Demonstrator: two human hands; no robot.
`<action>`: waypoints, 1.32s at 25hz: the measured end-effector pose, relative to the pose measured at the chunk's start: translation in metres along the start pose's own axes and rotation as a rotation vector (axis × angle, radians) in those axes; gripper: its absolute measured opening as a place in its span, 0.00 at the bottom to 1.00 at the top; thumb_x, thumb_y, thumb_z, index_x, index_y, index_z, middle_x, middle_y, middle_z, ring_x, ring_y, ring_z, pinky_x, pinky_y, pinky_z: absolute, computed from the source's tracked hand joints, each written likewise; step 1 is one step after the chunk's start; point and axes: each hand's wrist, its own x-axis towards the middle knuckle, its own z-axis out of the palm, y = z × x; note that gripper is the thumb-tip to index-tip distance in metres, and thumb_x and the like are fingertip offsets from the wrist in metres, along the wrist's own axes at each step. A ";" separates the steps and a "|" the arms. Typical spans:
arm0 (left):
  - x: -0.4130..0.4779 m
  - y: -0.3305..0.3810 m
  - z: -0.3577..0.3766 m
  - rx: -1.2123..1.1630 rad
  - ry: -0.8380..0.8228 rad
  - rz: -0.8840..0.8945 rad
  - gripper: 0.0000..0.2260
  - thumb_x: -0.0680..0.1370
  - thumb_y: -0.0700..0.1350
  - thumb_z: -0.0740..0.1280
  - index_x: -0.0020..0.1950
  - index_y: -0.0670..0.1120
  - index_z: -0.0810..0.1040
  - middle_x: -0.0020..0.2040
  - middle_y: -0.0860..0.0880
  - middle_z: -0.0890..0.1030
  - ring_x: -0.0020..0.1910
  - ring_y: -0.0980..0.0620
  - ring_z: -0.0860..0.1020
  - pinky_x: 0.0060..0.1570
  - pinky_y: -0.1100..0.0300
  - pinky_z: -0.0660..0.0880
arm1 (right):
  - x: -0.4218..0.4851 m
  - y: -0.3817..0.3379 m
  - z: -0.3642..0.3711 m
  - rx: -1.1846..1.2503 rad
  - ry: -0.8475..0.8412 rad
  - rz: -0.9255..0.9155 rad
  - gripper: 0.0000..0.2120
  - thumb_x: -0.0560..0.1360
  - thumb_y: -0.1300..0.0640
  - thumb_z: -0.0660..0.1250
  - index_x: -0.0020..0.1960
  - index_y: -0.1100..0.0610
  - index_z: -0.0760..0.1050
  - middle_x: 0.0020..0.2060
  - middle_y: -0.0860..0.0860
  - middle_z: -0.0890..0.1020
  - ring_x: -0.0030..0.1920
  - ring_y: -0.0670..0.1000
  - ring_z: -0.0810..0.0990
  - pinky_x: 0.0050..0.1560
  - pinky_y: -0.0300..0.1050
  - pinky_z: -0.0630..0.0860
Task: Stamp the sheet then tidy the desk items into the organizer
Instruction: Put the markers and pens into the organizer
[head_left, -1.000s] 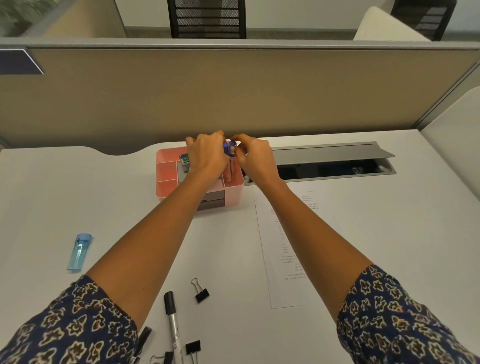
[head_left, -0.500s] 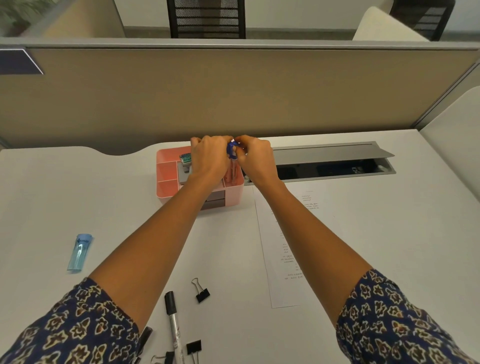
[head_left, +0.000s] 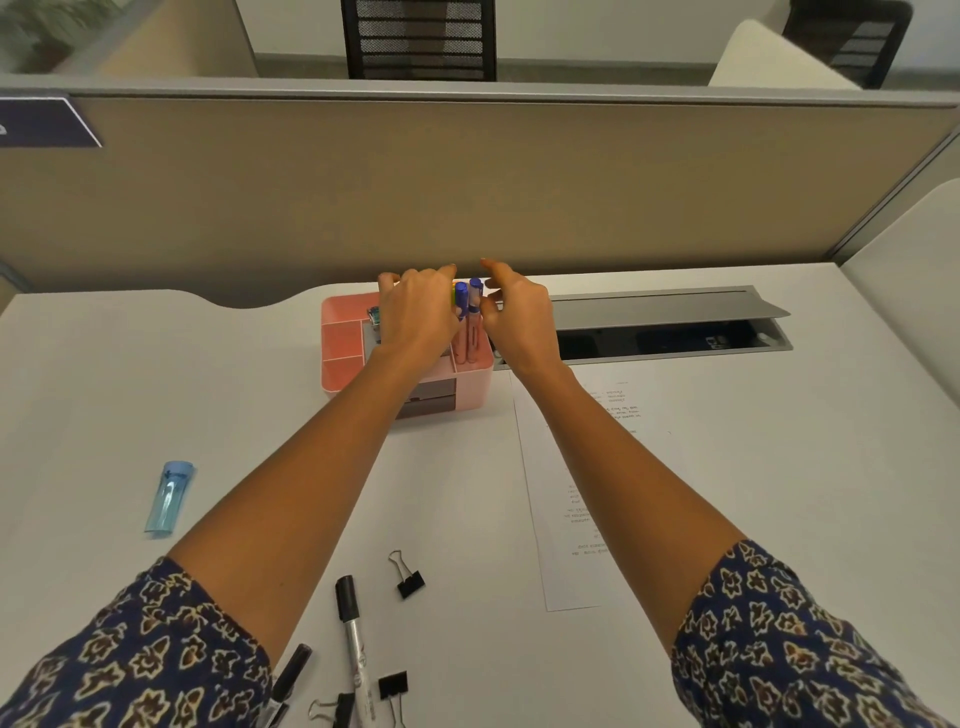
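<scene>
organizer (head_left: 343, 332) pink | pens (head_left: 474, 291) blue-capped | sleeves (head_left: 130, 649) navy floral | clip (head_left: 411, 583) black

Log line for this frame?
phase: tidy | left hand: over organizer | right hand: beside blue-capped pens | loose: marker, binder clip

wall: tan divider (head_left: 467, 197) just past the fingers (head_left: 496, 269) | chairs: black chair (head_left: 418, 39) far behind fingers, second chair (head_left: 852, 41) far back right of them | desk: white desk (head_left: 831, 493) under fingers, grey flap (head_left: 660, 306) open just right of them | plant (head_left: 31, 31): far back left, blurry
</scene>
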 end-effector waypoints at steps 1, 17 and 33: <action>-0.002 -0.001 -0.003 -0.010 0.000 -0.004 0.20 0.76 0.46 0.68 0.67 0.46 0.72 0.59 0.44 0.80 0.60 0.43 0.75 0.61 0.48 0.64 | -0.002 -0.001 -0.001 -0.004 0.013 0.008 0.21 0.76 0.55 0.66 0.68 0.57 0.70 0.60 0.55 0.79 0.57 0.54 0.79 0.58 0.49 0.77; -0.152 -0.135 -0.044 -0.365 0.174 -0.265 0.13 0.78 0.47 0.66 0.62 0.46 0.77 0.59 0.44 0.81 0.55 0.44 0.79 0.58 0.48 0.74 | -0.108 -0.092 0.036 -0.025 0.111 -0.132 0.16 0.75 0.56 0.68 0.62 0.55 0.74 0.61 0.54 0.77 0.63 0.54 0.71 0.62 0.48 0.72; -0.343 -0.158 -0.029 -0.374 -0.354 -0.333 0.22 0.66 0.62 0.73 0.53 0.52 0.74 0.48 0.56 0.79 0.44 0.56 0.77 0.43 0.59 0.76 | -0.259 -0.094 0.100 -0.344 -0.579 0.247 0.23 0.70 0.51 0.70 0.59 0.61 0.69 0.55 0.58 0.74 0.55 0.60 0.75 0.50 0.50 0.73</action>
